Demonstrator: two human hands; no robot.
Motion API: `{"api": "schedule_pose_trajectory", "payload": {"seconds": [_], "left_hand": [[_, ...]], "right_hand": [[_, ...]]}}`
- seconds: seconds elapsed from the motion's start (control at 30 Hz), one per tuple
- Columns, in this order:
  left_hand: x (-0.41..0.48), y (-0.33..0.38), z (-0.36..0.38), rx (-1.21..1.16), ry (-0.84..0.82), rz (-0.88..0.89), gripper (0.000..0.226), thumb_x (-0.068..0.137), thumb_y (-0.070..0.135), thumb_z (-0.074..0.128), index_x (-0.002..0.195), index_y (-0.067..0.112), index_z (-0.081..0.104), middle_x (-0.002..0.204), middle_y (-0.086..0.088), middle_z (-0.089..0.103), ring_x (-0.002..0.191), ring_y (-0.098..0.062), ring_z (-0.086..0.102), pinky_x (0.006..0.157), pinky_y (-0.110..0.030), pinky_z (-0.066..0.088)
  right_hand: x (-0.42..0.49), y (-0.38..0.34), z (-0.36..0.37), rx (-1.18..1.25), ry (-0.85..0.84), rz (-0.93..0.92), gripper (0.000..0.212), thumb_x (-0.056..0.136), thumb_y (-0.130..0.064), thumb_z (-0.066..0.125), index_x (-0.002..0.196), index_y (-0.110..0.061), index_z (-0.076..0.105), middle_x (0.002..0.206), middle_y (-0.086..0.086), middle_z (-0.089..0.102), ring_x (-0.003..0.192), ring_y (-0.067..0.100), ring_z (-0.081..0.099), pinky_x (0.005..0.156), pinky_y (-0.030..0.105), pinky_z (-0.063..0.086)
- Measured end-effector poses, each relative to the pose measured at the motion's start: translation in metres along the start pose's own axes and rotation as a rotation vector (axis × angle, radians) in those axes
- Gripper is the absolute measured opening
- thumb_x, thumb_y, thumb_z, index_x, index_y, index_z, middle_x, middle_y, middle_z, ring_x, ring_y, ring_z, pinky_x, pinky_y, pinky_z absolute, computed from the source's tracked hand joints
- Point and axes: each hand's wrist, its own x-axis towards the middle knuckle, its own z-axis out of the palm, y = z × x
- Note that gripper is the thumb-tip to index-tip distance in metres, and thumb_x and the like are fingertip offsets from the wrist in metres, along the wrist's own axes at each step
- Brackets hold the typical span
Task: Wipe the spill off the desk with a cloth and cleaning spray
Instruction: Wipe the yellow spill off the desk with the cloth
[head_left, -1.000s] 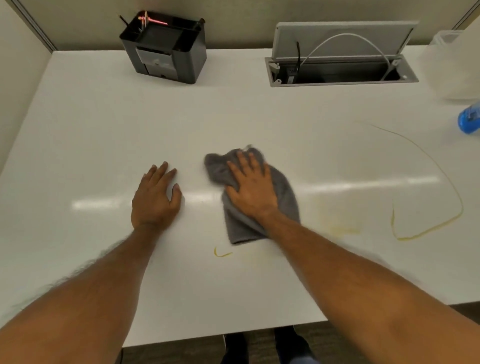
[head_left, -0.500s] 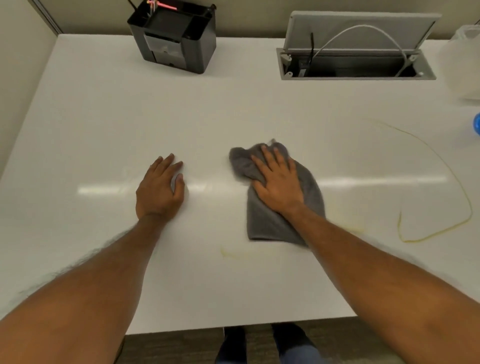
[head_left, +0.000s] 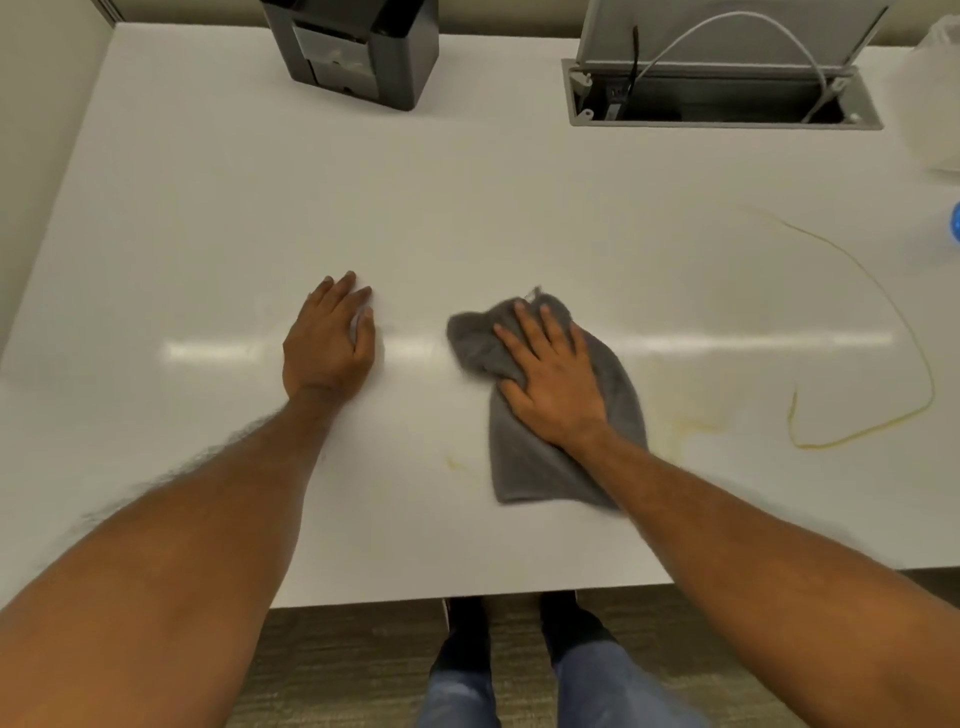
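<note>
White desk (head_left: 218, 218): right hand (head_left: 553, 384), fingers spread, is pressing the grey cloth (head_left: 524, 467), mid-wipe; left hand (head_left: 327, 343) is resting flat. The next move probably calls for sweeping right over the yellow spill line (head_left: 793, 421).

A grey cloth (head_left: 524, 462) lies crumpled and loosely folded on a glossy white desk (head_left: 260, 234), just right of centre and near the front edge. A right hand (head_left: 556, 384) presses flat on it, fingers spread. The spill (head_left: 928, 374) is a thin yellow line looping across the desk's right side. A pale yellow smear (head_left: 691, 426) lies just beside the cloth.
</note>
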Motion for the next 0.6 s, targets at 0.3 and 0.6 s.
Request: {"api": "schedule_pose_trajectory", "payload": {"seconds": [0.3, 0.6], "left_hand": [[0.001, -0.006, -0.001, -0.032, -0.011, 0.03, 0.052, 0.095, 0.043, 0.027, 0.136, 0.03, 0.056, 0.152, 0.013, 0.043, 0.146, -0.009, 0.029, 0.114, -0.032, 0.03], [-0.002, -0.002, 0.0, -0.038, 0.013, 0.022, 0.044, 0.099, 0.039, 0.033, 0.135, 0.029, 0.057, 0.152, 0.012, 0.044, 0.145, -0.011, 0.031, 0.113, -0.034, 0.032]], "right_hand": [[-0.099, -0.041, 0.017, -0.029, -0.093, -0.37, 0.075, 0.093, -0.053, 0.045, 0.157, -0.035, 0.012, 0.167, -0.006, 0.0, 0.154, 0.021, -0.008, 0.121, 0.057, 0.0], [-0.014, -0.013, 0.008, -0.022, 0.039, 0.246, 0.075, 0.092, -0.061, 0.033, 0.157, -0.025, 0.02, 0.166, 0.005, 0.01, 0.153, 0.032, 0.004, 0.118, 0.064, 0.008]]}}
